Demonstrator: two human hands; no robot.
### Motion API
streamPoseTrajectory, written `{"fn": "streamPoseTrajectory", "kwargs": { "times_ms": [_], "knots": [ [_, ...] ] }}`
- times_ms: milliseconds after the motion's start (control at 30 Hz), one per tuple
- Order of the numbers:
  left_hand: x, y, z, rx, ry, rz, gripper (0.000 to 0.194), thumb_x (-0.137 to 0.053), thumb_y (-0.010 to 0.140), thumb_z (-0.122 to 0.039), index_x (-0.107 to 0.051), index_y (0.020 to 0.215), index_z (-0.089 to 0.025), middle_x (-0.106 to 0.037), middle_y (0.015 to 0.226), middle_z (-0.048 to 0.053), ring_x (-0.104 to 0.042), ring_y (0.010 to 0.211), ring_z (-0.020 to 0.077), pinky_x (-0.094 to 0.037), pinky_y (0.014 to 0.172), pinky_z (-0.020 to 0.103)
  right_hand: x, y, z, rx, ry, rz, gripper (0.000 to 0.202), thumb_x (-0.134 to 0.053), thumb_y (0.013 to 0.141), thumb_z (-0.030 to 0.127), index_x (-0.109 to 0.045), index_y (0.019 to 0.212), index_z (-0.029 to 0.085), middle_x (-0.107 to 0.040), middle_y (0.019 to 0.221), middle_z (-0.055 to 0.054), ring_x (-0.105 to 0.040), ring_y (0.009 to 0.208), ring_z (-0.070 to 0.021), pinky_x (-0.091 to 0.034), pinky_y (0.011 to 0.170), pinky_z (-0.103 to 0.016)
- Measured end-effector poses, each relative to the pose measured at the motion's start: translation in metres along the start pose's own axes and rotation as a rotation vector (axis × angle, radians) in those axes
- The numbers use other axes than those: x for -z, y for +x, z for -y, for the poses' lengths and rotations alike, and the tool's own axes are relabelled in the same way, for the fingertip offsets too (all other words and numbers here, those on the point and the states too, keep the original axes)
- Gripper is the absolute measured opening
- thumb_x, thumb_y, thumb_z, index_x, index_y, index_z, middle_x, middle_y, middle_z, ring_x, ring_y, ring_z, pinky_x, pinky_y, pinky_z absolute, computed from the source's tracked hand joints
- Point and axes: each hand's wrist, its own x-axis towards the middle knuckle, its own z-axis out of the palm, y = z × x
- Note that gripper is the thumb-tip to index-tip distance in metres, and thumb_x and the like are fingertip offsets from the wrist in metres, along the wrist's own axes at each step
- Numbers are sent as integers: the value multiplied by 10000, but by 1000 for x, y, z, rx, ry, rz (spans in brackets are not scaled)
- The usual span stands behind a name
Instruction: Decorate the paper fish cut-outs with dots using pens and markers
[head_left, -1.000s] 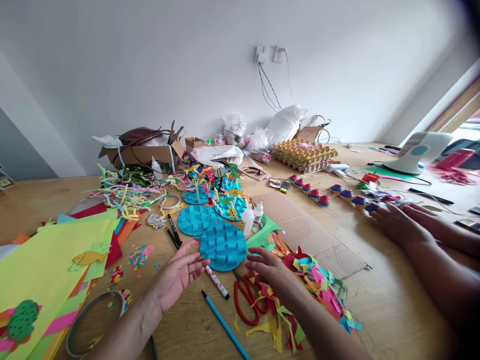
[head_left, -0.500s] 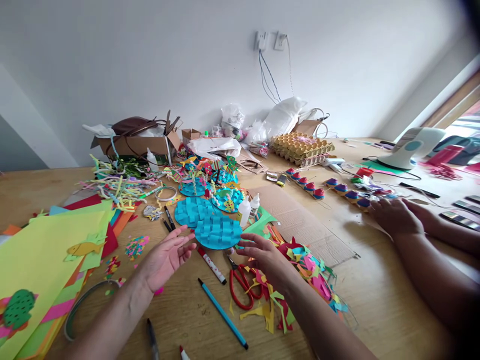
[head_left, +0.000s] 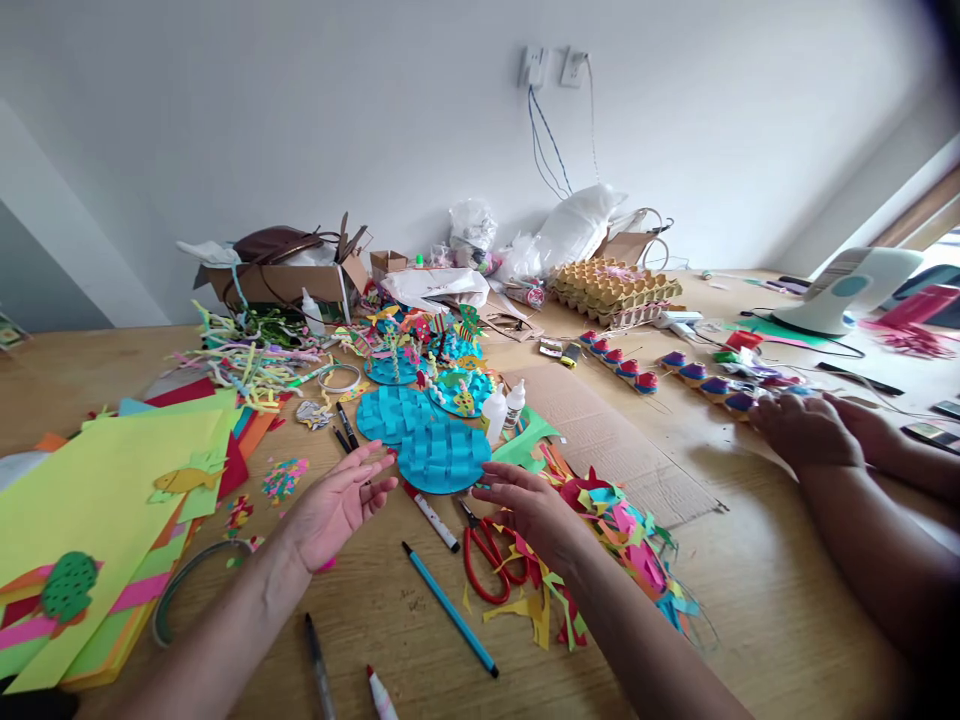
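Between my two hands lies a round blue paper disc [head_left: 444, 456] covered in curled blue strips, overlapping a second blue disc [head_left: 382, 412] behind it. My left hand [head_left: 341, 505] hovers at its left side, palm turned inward and fingers apart, holding nothing. On the other side my right hand [head_left: 529, 505] has its fingers spread near the disc's edge; whether the fingertips touch it I cannot tell. Red-handled scissors [head_left: 491, 560] lie just below my right hand. A white marker [head_left: 433, 518] and a blue felt-tip pen [head_left: 450, 608] rest on the table in front of the disc.
Coloured paper sheets [head_left: 97, 480] are stacked at left, paper scraps [head_left: 622, 540] at right. Glue bottles [head_left: 495, 413] stand behind the disc, beside flat cardboard [head_left: 600, 440]. Another person's hands [head_left: 810, 435] work at right near painted egg-carton strips [head_left: 705, 382]. Egg trays [head_left: 615, 290] sit behind.
The view has shifted slightly, so the table things appear a little further right and higher. My hands keep nearly the same pose around the blue disc.
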Motion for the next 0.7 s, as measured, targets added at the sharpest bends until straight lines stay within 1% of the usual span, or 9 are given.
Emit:
{"fn": "streamPoseTrajectory", "kwargs": {
  "times_ms": [100, 200, 300, 400, 500, 600, 700],
  "knots": [
    [2, -7, 3, -12, 6, -10, 365, -551, 834, -16, -564, 1176, -141, -647, 1141, 126, -696, 761, 152, -540, 586, 213, -2, -3, 1, -10, 60, 3, 348, -739, 657, 213, -649, 993, 195, -693, 997, -65, -671, 982, -224, -479, 585, -237],
    [4, -14, 6, -28, 3, -43, 279, -510, 856, 6, -580, 1088, -133, -679, 1021, 105, -691, 795, 147, -543, 639, 210, -8, -7, 8, -3, 116, 18, 398, -753, 623, 215, -635, 1003, 199, -687, 1020, -64, -669, 993, -225, -479, 589, -228],
    [1, -19, 8, -22, -11, -63, 286, -465, 862, 30, -559, 1079, -131, -689, 978, 109, -697, 848, 159, -550, 705, 224, -14, -9, 16, 14, 160, 37, 411, -760, 603, 218, -629, 992, 201, -691, 1016, -63, -669, 994, -226, -472, 586, -221],
    [-7, -22, 9, 6, -32, -43, 300, -456, 846, 43, -549, 1080, -121, -689, 1026, 143, -693, 952, 211, -560, 761, 263, -18, -9, 21, 27, 189, 48, 407, -766, 590, 212, -629, 973, 204, -690, 1001, -57, -671, 981, -225, -472, 591, -222],
    [-17, -22, 10, 30, -66, -19, 291, -447, 818, 58, -557, 1038, -97, -676, 1071, 178, -673, 1025, 254, -563, 802, 289, -21, -7, 25, 43, 205, 55, 416, -772, 573, 205, -631, 965, 199, -681, 983, -49, -673, 966, -218, -475, 600, -219],
    [-25, -19, 10, 24, -115, -28, 300, -417, 807, 66, -552, 1029, -86, -676, 1055, 182, -675, 1024, 250, -564, 826, 286, -24, -4, 27, 63, 210, 59, 437, -784, 548, 212, -632, 957, 192, -675, 951, -43, -676, 936, -212, -476, 600, -217],
    [-30, -15, 8, -2, -169, -48, 327, -378, 813, 66, -540, 1058, -78, -680, 1028, 181, -686, 1002, 232, -574, 813, 269, -25, -1, 30, 89, 198, 55, 457, -795, 530, 234, -632, 955, 194, -675, 929, -41, -676, 914, -214, -475, 587, -222]
  ]
}}
